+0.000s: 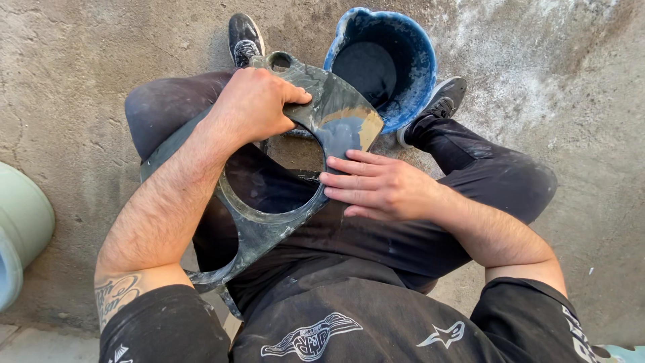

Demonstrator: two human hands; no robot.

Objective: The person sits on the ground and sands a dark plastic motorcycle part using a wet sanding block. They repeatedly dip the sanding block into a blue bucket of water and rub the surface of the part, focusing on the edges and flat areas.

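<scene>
A dark, wet, flat panel point(269, 225) with large round cut-outs lies across my lap, reaching from my left hip up to between my feet. My left hand point(254, 104) grips the panel's upper edge, fingers curled over it. My right hand point(379, 186) lies flat with fingers together, pressed against the panel's right rim beside the big round opening. A shiny wet patch point(349, 124) shows on the panel just above my right hand. I sit on the ground in black trousers and a black shirt.
A blue bucket point(410, 74), smeared and dark inside, stands between my shoes point(244, 37) on the rough concrete floor point(551, 87). A pale green rounded object point(20, 228) lies at the left edge. A lighter slab edge shows at bottom left.
</scene>
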